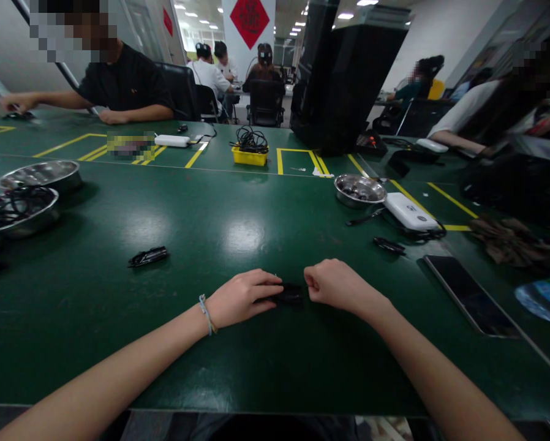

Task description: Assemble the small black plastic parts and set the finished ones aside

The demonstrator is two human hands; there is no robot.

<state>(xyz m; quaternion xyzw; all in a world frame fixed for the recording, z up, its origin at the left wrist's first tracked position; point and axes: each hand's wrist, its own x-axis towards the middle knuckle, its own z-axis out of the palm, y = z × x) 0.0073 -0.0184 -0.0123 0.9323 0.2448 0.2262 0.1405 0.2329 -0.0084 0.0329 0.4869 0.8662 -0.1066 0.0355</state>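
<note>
A small black bundle, apparently a folded cable, lies on the green table in front of me. From its left side, my left hand grips it between the thumb and the fingers. My right hand is curled into a fist just off the bundle's right end. Whatever the right fingers may hold is hidden inside the fist. Two similar dark bundles lie apart from my hands: one bundle to the left, another bundle to the right.
Metal bowls stand at the left, one with black cables. At the right are a bowl with small parts, a white device and a phone. A yellow tray holds cables. A person sits opposite.
</note>
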